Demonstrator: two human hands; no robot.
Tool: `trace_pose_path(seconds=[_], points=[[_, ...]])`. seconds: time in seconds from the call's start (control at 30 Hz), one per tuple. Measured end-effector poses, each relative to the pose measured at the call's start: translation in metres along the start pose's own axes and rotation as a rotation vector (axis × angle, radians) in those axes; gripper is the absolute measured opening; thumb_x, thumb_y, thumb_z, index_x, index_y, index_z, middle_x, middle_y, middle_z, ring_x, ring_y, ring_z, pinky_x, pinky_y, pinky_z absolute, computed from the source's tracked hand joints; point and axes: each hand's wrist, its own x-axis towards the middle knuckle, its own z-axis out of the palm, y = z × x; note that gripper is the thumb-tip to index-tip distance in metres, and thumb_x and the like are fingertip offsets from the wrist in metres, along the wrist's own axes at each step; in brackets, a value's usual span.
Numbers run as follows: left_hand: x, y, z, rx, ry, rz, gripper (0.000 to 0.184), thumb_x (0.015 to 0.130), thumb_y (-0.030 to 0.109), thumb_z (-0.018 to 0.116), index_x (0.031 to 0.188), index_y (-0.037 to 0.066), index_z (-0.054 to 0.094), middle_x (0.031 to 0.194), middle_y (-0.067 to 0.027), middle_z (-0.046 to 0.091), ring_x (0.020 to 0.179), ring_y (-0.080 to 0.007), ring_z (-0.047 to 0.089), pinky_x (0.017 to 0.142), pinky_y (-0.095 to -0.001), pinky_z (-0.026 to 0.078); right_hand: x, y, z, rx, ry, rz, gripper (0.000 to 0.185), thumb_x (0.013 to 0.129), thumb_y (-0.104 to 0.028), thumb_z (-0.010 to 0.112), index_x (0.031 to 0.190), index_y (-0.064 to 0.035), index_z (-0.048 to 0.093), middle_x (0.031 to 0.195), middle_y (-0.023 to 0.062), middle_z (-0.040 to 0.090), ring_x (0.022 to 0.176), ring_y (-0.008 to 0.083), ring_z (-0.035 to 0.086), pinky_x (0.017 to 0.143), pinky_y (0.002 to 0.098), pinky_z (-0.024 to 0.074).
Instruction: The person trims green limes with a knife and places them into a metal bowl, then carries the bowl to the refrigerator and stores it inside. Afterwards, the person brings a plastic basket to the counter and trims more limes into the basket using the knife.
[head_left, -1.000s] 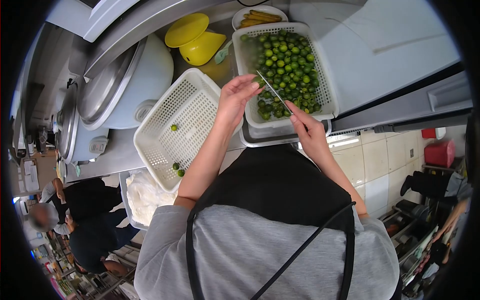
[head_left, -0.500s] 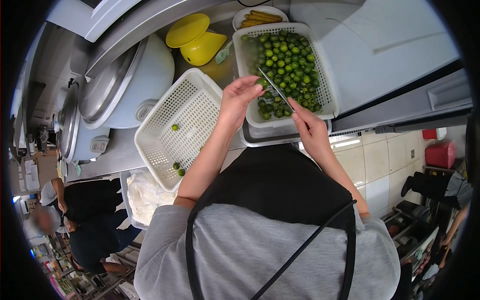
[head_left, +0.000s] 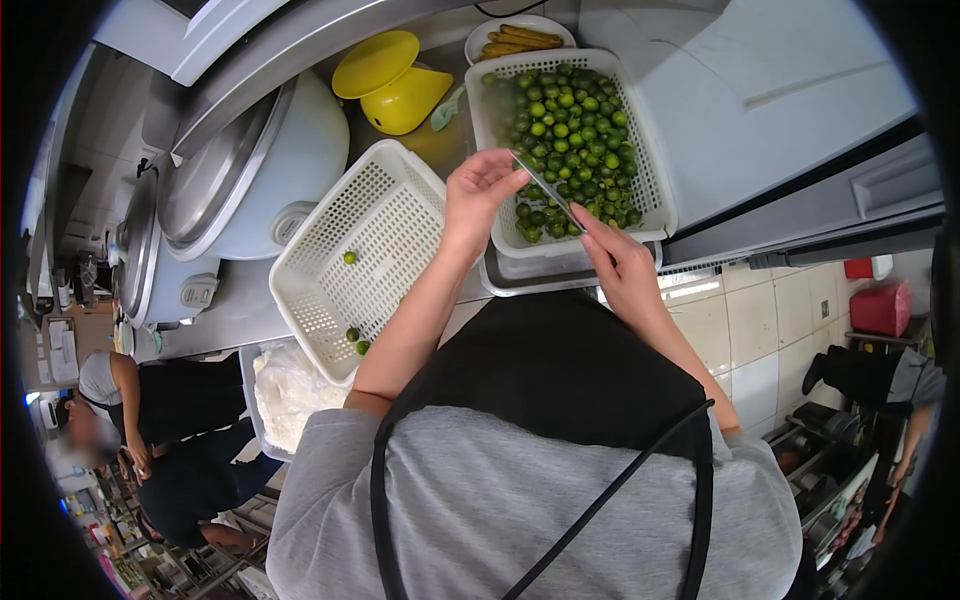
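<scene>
My right hand [head_left: 620, 262] is closed around the handle end of a knife [head_left: 548, 190], its thin blade pointing up and left. The blade's far end lies against the fingers of my left hand [head_left: 480, 190], which are curled together. Whatever those fingers hold is hidden. Both hands are over the near-left part of a white perforated basket [head_left: 655, 185] heaped with small green limes [head_left: 580, 125]. To the left of my left hand sits a second white perforated basket [head_left: 375, 215], tilted in view, with a few limes [head_left: 350, 257] in it.
A yellow scale [head_left: 400, 95] and a white plate [head_left: 480, 30] of brown, finger-shaped pieces are at the back. Large lidded cookers [head_left: 255, 170] line the left. Below the second basket is a tub [head_left: 250, 400] with a white bagged substance. Other people [head_left: 185, 400] stand at left and right.
The lime that showed at my left fingertips is out of sight. The knife has shifted slightly left, against my left fingers. A person at left has moved an arm.
</scene>
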Motion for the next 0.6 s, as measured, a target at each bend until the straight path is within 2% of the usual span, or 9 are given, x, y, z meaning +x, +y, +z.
trace_pose_path(seconds=[0.1,0.2,0.27,0.37,0.43,0.47,0.53,0.57,0.6], points=[[-0.002,-0.004,0.002,-0.003,-0.052,-0.053,0.020,0.077,-0.002,0.061,0.096,0.000,0.056,0.085,-0.0035,0.059,0.080,-0.0105,0.056,0.081,-0.0277,0.047,0.009,-0.002,0.005,-0.024,0.013,0.003,0.030,0.087,-0.015,0.051,0.116,-0.0125,0.054,0.075,0.0146,0.058,0.058,0.0250,0.052,0.057,0.0332,0.0420],[0.001,-0.005,-0.007,-0.241,-0.098,-0.151,0.017,0.078,0.001,0.060,0.095,0.000,0.057,0.085,-0.0042,0.059,0.079,-0.0119,0.057,0.085,-0.0303,0.046,0.012,-0.006,0.006,0.063,0.015,0.008,0.029,0.087,-0.015,0.050,0.116,-0.0127,0.055,0.075,0.0145,0.058,0.059,0.0249,0.052,0.057,0.0329,0.0421],[0.005,-0.004,-0.021,-0.480,-0.072,-0.277,0.019,0.078,0.003,0.061,0.096,-0.002,0.056,0.091,-0.0093,0.060,0.083,-0.0156,0.058,0.084,-0.0322,0.048,0.011,-0.006,0.002,0.026,-0.043,0.055,0.029,0.087,-0.016,0.050,0.115,-0.0127,0.055,0.077,0.0142,0.058,0.060,0.0247,0.053,0.058,0.0336,0.0423],[0.013,0.002,-0.062,-0.465,-0.094,-0.248,0.022,0.079,0.004,0.060,0.099,-0.002,0.056,0.095,-0.0107,0.059,0.085,-0.0163,0.058,0.088,-0.0350,0.047,0.007,-0.001,-0.006,-0.079,-0.170,0.134,0.029,0.087,-0.017,0.050,0.115,-0.0130,0.055,0.085,0.0149,0.061,0.066,0.0255,0.056,0.062,0.0327,0.0443],[0.008,0.029,-0.090,-0.121,-0.137,-0.275,0.025,0.077,0.006,0.062,0.099,-0.003,0.057,0.092,-0.0097,0.061,0.081,-0.0165,0.059,0.082,-0.0303,0.048,0.002,0.019,-0.005,-0.040,-0.119,0.120,0.029,0.087,-0.018,0.051,0.115,-0.0134,0.055,0.088,0.0150,0.061,0.069,0.0255,0.058,0.064,0.0322,0.0450],[0.006,0.040,-0.105,-0.122,-0.140,-0.276,0.025,0.077,0.006,0.062,0.099,-0.003,0.057,0.092,-0.0097,0.061,0.081,-0.0165,0.059,0.082,-0.0303,0.048,0.000,0.028,-0.007,-0.002,-0.066,0.104,0.029,0.087,-0.018,0.051,0.115,-0.0137,0.055,0.092,0.0150,0.062,0.072,0.0256,0.059,0.066,0.0316,0.0457],[0.003,0.054,-0.127,0.740,-0.379,-0.410,0.019,0.074,0.008,0.065,0.090,-0.002,0.062,0.081,-0.0070,0.064,0.073,-0.0152,0.059,0.074,-0.0259,0.048,0.002,0.035,-0.018,-0.015,-0.012,0.106,0.029,0.087,-0.019,0.051,0.115,-0.0139,0.055,0.094,0.0150,0.062,0.075,0.0255,0.060,0.068,0.0308,0.0461],[0.005,0.052,-0.125,0.740,-0.378,-0.413,0.019,0.074,0.008,0.065,0.090,-0.002,0.062,0.081,-0.0070,0.064,0.073,-0.0152,0.059,0.074,-0.0259,0.048,0.004,0.036,-0.021,-0.026,0.040,0.106,0.029,0.087,-0.019,0.051,0.115,-0.0141,0.055,0.096,0.0149,0.062,0.077,0.0254,0.061,0.070,0.0301,0.0464],[0.010,0.048,-0.121,0.888,-0.348,-0.291,0.017,0.072,0.010,0.067,0.085,-0.001,0.063,0.076,-0.0067,0.064,0.071,-0.0148,0.059,0.070,-0.0254,0.047,0.006,0.036,-0.023,-0.026,0.038,0.107,0.029,0.087,-0.019,0.051,0.115,-0.0141,0.055,0.096,0.0149,0.062,0.077,0.0254,0.061,0.070,0.0301,0.0464]])
